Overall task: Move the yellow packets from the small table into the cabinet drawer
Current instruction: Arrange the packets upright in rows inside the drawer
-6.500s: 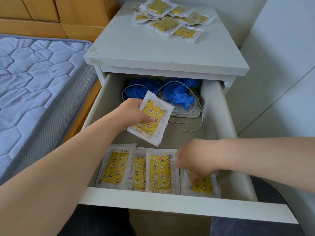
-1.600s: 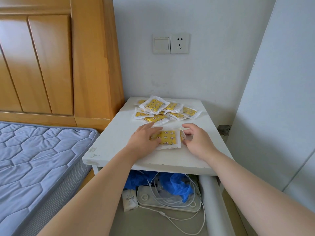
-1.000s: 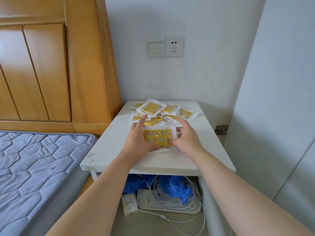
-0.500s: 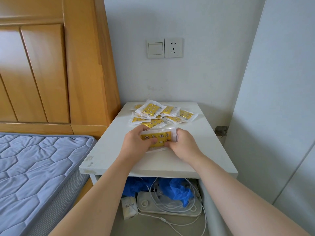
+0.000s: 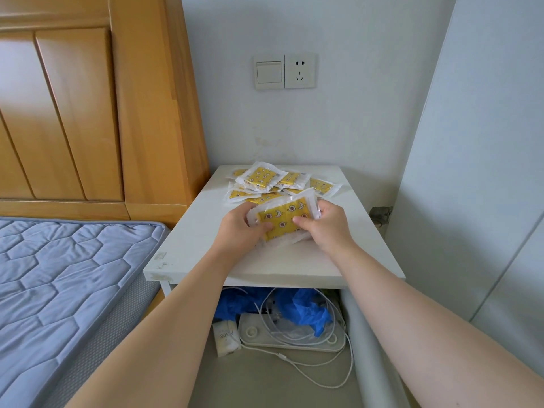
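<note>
A yellow packet (image 5: 284, 220), clear-edged and printed with moons and stars, tilts just above the white counter (image 5: 294, 260), gripped by the left hand (image 5: 238, 231) and right hand (image 5: 329, 228). Behind it lies a loose pile of matching packets (image 5: 263, 179). The drawer (image 5: 365, 334) below stands open.

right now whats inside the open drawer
Crumpled blue material, white cables, a flat white device and a small white pack. The table top hides the back of the drawer; its front is out of frame.
</note>
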The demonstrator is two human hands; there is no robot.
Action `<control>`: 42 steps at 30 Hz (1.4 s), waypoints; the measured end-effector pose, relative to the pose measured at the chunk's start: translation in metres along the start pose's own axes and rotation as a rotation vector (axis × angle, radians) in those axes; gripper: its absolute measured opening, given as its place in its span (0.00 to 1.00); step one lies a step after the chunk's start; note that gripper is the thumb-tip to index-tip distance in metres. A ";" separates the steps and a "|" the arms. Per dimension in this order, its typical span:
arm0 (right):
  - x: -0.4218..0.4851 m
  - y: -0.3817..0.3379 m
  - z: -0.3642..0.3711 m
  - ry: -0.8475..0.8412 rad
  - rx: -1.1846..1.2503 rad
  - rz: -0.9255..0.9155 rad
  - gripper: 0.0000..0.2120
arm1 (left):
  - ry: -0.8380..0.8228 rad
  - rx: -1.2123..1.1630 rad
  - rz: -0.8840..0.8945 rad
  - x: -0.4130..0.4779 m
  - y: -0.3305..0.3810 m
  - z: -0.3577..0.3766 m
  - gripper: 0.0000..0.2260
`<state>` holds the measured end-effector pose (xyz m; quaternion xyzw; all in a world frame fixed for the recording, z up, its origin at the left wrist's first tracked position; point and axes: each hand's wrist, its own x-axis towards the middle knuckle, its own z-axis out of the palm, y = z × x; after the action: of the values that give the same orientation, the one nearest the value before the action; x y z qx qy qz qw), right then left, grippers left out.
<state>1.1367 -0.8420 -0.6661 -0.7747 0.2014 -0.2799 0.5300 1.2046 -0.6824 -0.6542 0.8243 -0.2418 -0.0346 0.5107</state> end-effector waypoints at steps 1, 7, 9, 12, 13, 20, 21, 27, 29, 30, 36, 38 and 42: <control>-0.001 0.001 0.000 0.034 0.006 0.013 0.21 | -0.009 0.021 0.015 -0.003 0.000 0.000 0.09; -0.041 -0.006 -0.006 0.171 -0.125 -0.233 0.15 | -0.051 -0.025 0.061 -0.036 -0.005 -0.009 0.07; -0.066 -0.009 -0.007 0.218 -0.208 -0.443 0.17 | -0.063 -0.115 0.063 -0.051 -0.007 -0.017 0.07; -0.102 -0.016 -0.008 0.280 -0.352 -0.918 0.11 | -0.033 -0.251 0.040 -0.073 -0.013 -0.029 0.09; -0.110 -0.015 -0.006 0.270 -0.382 -1.020 0.08 | -0.019 -0.286 0.020 -0.080 -0.017 -0.031 0.09; -0.141 0.015 0.015 0.002 -0.548 -1.151 0.04 | -0.176 -0.147 -0.188 -0.114 -0.070 -0.039 0.07; -0.145 0.021 0.019 -0.040 -0.569 -1.121 0.05 | -0.233 -0.071 -0.181 -0.118 -0.076 -0.040 0.07; -0.163 0.034 0.036 -0.371 -0.435 -0.342 0.09 | -0.611 0.371 -0.108 -0.128 -0.087 -0.054 0.08; -0.161 0.034 0.039 -0.510 -0.410 -0.160 0.09 | -0.749 0.535 -0.104 -0.130 -0.090 -0.055 0.10; -0.160 0.035 0.041 -0.571 -0.401 -0.084 0.09 | -0.811 0.634 -0.090 -0.131 -0.090 -0.055 0.11; -0.168 0.034 0.057 -1.007 -0.221 0.490 0.05 | -0.920 0.990 -0.066 -0.132 -0.087 -0.057 0.18; -0.180 0.029 0.069 -1.161 -0.201 0.563 0.03 | -0.899 1.014 -0.033 -0.130 -0.087 -0.058 0.17; -0.205 0.027 0.094 -1.230 -0.512 0.318 0.18 | -0.965 1.057 -0.059 -0.129 -0.087 -0.058 0.14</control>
<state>1.0414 -0.6601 -0.7632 -0.8548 0.0350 0.3485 0.3830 1.1406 -0.5467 -0.7257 0.8605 -0.4029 -0.2871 -0.1220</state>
